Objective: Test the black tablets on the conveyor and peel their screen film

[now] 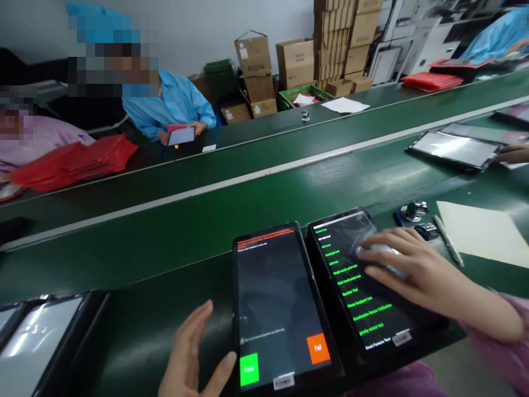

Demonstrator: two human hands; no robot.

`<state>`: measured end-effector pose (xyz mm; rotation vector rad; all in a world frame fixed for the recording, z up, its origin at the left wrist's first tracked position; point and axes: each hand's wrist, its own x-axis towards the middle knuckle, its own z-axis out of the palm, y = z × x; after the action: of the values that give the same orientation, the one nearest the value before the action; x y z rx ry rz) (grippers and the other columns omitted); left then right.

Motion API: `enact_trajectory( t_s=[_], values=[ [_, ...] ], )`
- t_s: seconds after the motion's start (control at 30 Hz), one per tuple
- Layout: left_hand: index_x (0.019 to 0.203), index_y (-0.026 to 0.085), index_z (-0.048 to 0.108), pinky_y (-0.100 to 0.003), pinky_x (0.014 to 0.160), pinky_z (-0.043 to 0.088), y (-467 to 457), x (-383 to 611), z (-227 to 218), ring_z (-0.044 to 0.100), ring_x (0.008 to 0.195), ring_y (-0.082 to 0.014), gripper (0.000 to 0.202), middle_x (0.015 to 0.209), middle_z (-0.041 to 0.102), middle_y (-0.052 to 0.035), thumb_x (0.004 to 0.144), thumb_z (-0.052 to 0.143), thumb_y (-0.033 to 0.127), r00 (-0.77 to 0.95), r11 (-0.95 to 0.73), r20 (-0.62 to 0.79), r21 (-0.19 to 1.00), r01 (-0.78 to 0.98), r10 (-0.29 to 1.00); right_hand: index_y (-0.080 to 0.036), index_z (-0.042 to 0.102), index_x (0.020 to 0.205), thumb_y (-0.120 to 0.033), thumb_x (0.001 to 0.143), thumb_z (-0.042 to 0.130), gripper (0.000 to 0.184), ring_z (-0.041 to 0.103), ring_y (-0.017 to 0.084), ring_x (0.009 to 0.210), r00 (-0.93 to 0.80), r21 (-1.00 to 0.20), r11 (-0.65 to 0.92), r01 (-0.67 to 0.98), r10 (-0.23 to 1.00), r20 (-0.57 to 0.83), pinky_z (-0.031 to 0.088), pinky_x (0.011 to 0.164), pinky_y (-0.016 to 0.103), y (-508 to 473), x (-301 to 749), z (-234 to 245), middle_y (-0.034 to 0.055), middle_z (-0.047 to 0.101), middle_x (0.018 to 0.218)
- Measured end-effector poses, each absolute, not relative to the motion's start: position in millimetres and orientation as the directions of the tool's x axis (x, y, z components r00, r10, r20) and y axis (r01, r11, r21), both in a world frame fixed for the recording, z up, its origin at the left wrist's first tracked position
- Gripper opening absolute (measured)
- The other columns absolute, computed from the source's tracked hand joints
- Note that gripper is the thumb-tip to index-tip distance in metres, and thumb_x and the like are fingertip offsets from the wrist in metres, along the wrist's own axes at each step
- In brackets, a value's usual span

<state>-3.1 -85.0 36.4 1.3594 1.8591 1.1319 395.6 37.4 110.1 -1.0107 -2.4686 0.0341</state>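
My left hand (192, 353) is open at the bottom edge, its fingertips next to the lower left of a black tablet (281, 309). That tablet shows red text and green Pass and orange Fail buttons. My right hand (417, 270) rests over a second black tablet (355, 275), which lists test names in green. It is shut on a small silver object (382, 256), partly hidden by my fingers. Nearby on the belt lie a chrome fitting (413, 210), a pen (448, 241) and a sheet of paper (487, 231).
A green conveyor belt (248, 187) runs across the view, with more tablets (454, 149) on it at the right and lower left (37, 342). A co-worker's hand (514, 154) touches a tablet. Another person in a blue smock (173, 105) holds a tablet beyond the belt, near red bags and cardboard boxes.
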Motion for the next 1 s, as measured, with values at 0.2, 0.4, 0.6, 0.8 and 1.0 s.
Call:
enact_trajectory(
  t_s=[0.2,0.4,0.6,0.8,1.0],
  values=[
    [0.125,0.035,0.075,-0.071,0.120,0.033,32.3,2.9,68.0,0.051,0.139,-0.0410,0.056,0.147,0.060,-0.0108,0.094,0.048,0.072,0.018,-0.173,0.260,0.588,0.790,0.965,-0.024,0.070,0.134,-0.051,0.107,0.049,0.043,0.061,0.038,0.121,-0.638,-0.042,0.660,0.750,0.739,0.216,0.053,0.093,0.054,104.3,365.9,84.2,0.0181,0.062,0.144],
    [0.121,0.047,0.075,-0.068,0.127,0.018,23.4,-20.7,61.4,0.056,0.135,-0.0333,0.036,0.138,0.069,-0.0003,0.105,0.043,0.044,0.261,-0.429,0.406,0.409,0.805,0.876,-0.023,0.079,0.109,-0.046,0.111,0.043,0.043,0.067,0.032,0.112,-0.720,-0.048,0.760,0.649,0.633,0.284,0.053,0.089,0.049,73.2,378.0,93.7,0.0129,0.071,0.130],
    [0.132,0.047,0.069,-0.059,0.129,0.024,27.5,-29.9,69.5,0.063,0.129,-0.0289,0.035,0.142,0.066,0.0008,0.104,0.048,0.039,0.220,-0.406,0.437,0.394,0.825,0.872,-0.020,0.076,0.113,-0.034,0.111,0.043,0.036,0.070,0.020,0.079,-0.615,-0.094,0.697,0.711,0.681,0.398,0.053,0.070,0.034,79.1,381.0,91.9,0.0080,0.072,0.095],
    [0.125,0.040,0.075,-0.074,0.121,0.026,45.6,-16.4,59.8,0.062,0.129,-0.0353,0.033,0.144,0.064,-0.0079,0.104,0.049,0.042,0.285,-0.415,0.411,0.272,0.868,0.866,-0.021,0.078,0.107,-0.028,0.106,0.053,0.026,0.069,0.020,0.073,-0.655,-0.125,0.710,0.693,0.693,0.303,0.052,0.064,0.033,93.4,362.3,82.5,0.0056,0.068,0.085],
    [0.123,0.040,0.075,-0.074,0.120,0.026,40.3,-16.9,57.1,0.064,0.126,-0.0335,0.036,0.139,0.068,-0.0089,0.104,0.046,0.044,0.298,-0.397,0.367,0.230,0.889,0.881,-0.026,0.078,0.113,-0.032,0.101,0.059,0.023,0.069,0.018,0.059,-0.636,-0.218,0.659,0.720,0.752,0.173,0.045,0.048,0.029,95.4,368.7,77.3,0.0038,0.076,0.086]
  ],
)
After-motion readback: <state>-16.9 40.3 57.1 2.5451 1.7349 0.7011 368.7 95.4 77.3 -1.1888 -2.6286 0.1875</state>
